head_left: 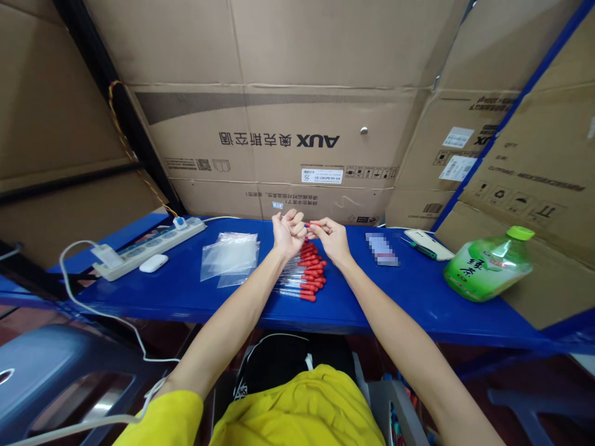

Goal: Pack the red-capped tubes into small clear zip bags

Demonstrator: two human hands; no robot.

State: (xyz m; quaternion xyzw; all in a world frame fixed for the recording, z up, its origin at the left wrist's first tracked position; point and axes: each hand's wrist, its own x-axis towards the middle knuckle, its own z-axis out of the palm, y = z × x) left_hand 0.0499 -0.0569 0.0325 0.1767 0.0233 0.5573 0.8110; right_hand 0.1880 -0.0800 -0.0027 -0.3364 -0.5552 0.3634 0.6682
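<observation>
Over the far middle of the blue table [171, 297], my left hand [289, 234] is closed, palm turned up and fingers curled; what lies inside them is hidden. Beside it, my right hand [332, 238] pinches the small red end [315, 223] of what looks like a dropper, and this end points at the left fingers. Just below both hands lies a pile of clear glass droppers [309, 288] with red rubber bulbs, the bulbs facing right. Clear plastic bags [227, 257] lie flat to the left of the pile.
A power strip [153, 246] with plugs and a white earphone case [154, 263] are at the left. On the right lie a blurred-out card [382, 249], a white flat block [434, 243], a green-handled tool [423, 249] and a tipped green tea bottle [488, 266]. Cardboard walls [279, 56] stand behind.
</observation>
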